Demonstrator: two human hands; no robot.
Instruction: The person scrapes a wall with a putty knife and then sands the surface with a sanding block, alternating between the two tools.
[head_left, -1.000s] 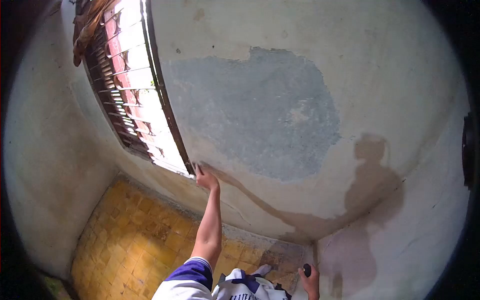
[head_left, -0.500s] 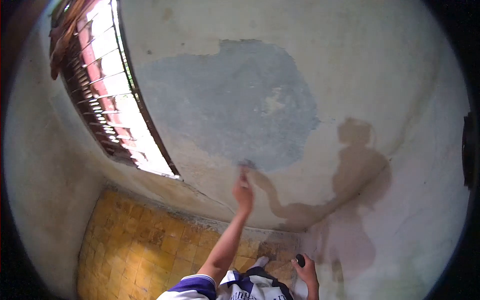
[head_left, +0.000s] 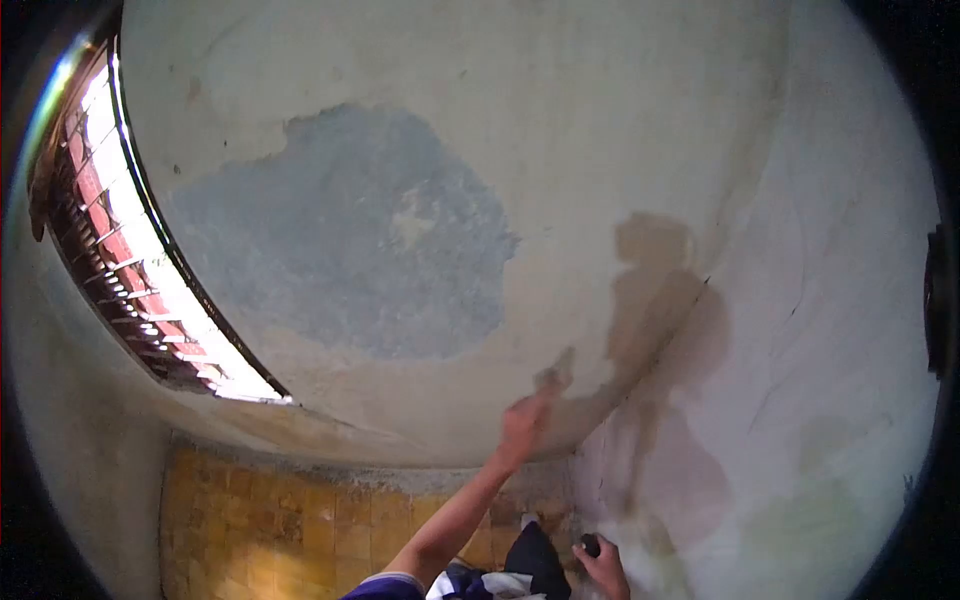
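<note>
- Left hand [head_left: 522,425] is raised on an outstretched arm, up against the wall [head_left: 600,150] just below the lower right edge of the grey-blue patch [head_left: 350,240].
- Its grip is closed around a small flat tool, likely a scraper [head_left: 553,376]; the tool is motion-blurred, so I cannot tell its exact type. Its tip looks to be at the plaster surface.
- Right hand [head_left: 603,570] hangs low at the bottom edge of the view, near the foot of the wall corner, grip wrapped around a small dark round object [head_left: 590,545]; too small to identify.
- Striped sleeve [head_left: 385,588] in blue and white shows at the bottom edge.
- The patch is a large irregular area of bare grey-blue render where the pale paint is off, with a small pale spot in its middle.
- A shadow of the person [head_left: 655,300] falls on the wall right of the raised hand, across the inside corner [head_left: 650,370] where two walls meet.
- A crack runs up the corner line; the right-hand wall is stained and discoloured.
- Window with metal bars [head_left: 120,270] sits at the left edge, strongly backlit; reddish surface visible behind the bars.
- Floor [head_left: 280,520] is worn yellow tile, dirty along the base of the wall.
- Nothing stands between the raised hand and the wall.
</note>
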